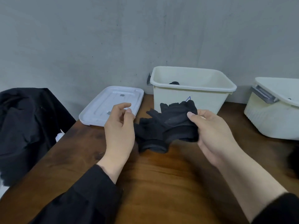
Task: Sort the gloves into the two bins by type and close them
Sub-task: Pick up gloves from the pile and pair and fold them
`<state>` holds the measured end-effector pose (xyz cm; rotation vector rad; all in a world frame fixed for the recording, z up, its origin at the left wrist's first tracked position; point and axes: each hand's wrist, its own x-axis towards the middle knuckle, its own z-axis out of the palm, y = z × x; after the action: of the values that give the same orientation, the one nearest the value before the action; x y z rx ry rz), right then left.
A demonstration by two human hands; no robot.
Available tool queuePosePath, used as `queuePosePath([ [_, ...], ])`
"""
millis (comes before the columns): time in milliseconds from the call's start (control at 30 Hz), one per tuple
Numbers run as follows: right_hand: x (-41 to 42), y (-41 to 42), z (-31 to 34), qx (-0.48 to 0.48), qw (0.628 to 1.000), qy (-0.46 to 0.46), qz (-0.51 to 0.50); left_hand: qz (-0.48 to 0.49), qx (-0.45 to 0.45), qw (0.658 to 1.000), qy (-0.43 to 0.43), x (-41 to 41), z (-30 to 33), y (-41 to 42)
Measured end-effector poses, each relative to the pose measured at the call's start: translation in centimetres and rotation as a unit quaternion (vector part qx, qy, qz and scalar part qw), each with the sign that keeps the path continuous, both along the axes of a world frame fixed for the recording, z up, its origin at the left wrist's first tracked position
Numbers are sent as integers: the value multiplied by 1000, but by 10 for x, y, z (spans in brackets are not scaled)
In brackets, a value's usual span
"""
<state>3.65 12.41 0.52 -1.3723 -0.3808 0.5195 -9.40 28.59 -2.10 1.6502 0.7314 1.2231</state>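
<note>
My right hand (213, 131) grips a black knit glove (176, 117) by its cuff, lifted just above the table. More black gloves (150, 136) lie in a heap under and to the left of it. My left hand (119, 126) hovers beside the heap with fingers loosely curled, holding nothing. Behind the gloves stands an open cream bin (191, 96) with a blue triangle on its front; a dark glove (174, 82) shows inside. A second open cream bin (275, 113) with a grey latch stands at the right edge.
A white lid (103, 110) lies upside down on the wooden table (161, 183) at the back left, overhanging the edge. Black cloth (24, 126) is draped left of the table. A grey wall rises close behind the bins. A dark blurred shape (293, 160) sits at the right edge.
</note>
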Motion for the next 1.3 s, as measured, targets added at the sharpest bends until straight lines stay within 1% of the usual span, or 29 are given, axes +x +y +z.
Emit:
queuePosePath([
  [33,-4,9,-2,-21,1000,-18,10,1,5,1000,-3,0,0,0],
  [67,-6,16,-7,-76,995,-66,18,2,11,1000,-1,-1,1,0],
  [100,-8,19,-15,-156,978,-138,22,4,21,1000,8,-1,1,0],
  [133,-11,19,-24,-244,946,-212,17,3,36,999,26,-2,0,0],
  [167,-13,16,-33,-312,909,-276,6,-4,55,997,53,-2,-1,1],
  [200,-16,12,-40,-339,886,-316,-3,-22,78,993,89,-1,-3,1],
  [233,-16,7,-46,-341,876,-341,-6,-49,107,984,136,0,-5,1],
  [300,-16,-3,-54,-321,875,-362,-1,-112,160,954,228,4,-9,-2],
  [333,-16,-7,-55,-309,879,-365,1,-136,174,942,253,6,-11,-5],
  [400,-17,-14,-55,-308,869,-386,26,-155,175,935,266,7,-12,-9],
  [500,-16,-17,-57,-346,836,-419,77,-128,154,939,281,8,-13,-9],
  [633,-13,-12,-63,-342,829,-440,54,-68,167,920,348,5,-11,-6],
  [700,-16,-7,-65,-330,828,-451,46,-71,164,918,354,7,-11,-7],
  [800,-20,0,-68,-299,839,-455,20,-79,149,926,339,10,-14,-8],
  [933,-29,9,-62,-242,842,-480,-42,-83,114,964,224,8,-10,-8],
  [1000,-35,16,-58,-223,843,-487,-56,-71,107,972,199,6,-7,-1],
  [1067,-40,23,-57,-243,840,-485,-36,-67,104,967,224,5,-7,10],
  [1167,-45,25,-65,-334,805,-490,24,-58,130,929,343,1,-13,22],
  [1200,-46,24,-67,-351,797,-489,37,-51,136,918,368,1,-15,24],
  [1233,-46,22,-67,-357,797,-486,44,-42,143,912,383,1,-16,24],
  [1300,-45,18,-66,-345,809,-474,44,-9,173,904,390,2,-13,21],
])
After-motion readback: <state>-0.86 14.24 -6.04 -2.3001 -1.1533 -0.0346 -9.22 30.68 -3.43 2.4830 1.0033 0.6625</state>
